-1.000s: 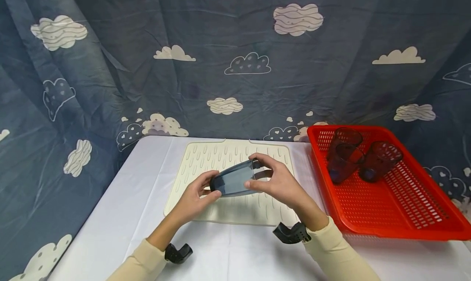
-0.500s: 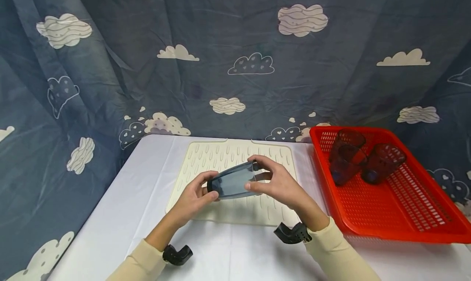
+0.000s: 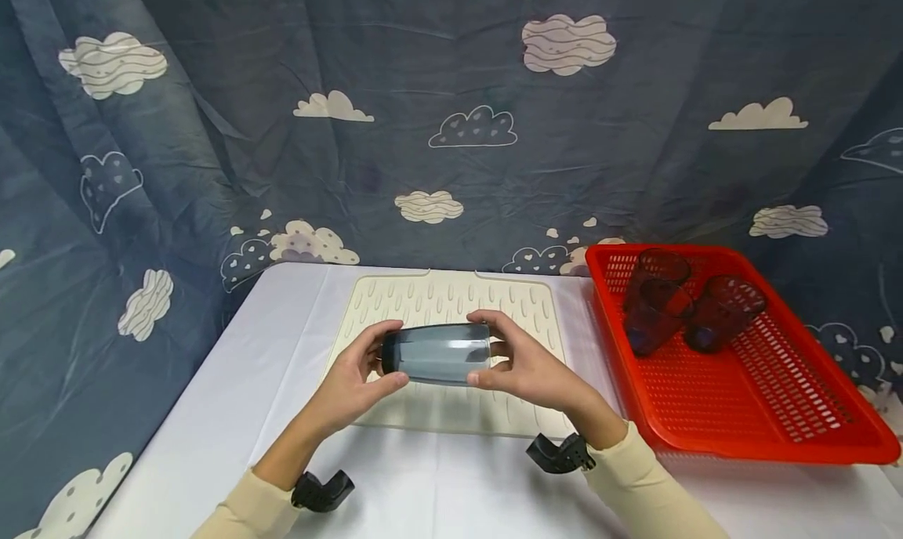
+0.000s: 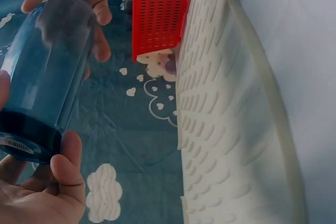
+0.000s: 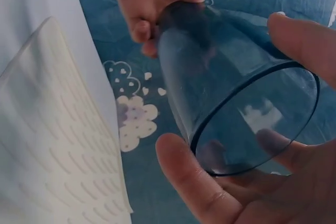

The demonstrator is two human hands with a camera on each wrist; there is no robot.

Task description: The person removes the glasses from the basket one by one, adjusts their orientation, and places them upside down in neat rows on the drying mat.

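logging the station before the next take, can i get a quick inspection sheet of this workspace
surface: table under a white cloth, with a cream ribbed mat on it
job's things: blue tumbler held sideways above the mat
clutter: red basket at the right holding three dark tumblers
grips: left hand grips the tumbler's base; right hand grips its open end
cables: nothing seen
surroundings: blue cloud-print curtain behind the table

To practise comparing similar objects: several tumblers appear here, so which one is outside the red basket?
The blue-grey tumbler, held sideways between both hands above the cream mat. The other tumblers lie inside the red basket.
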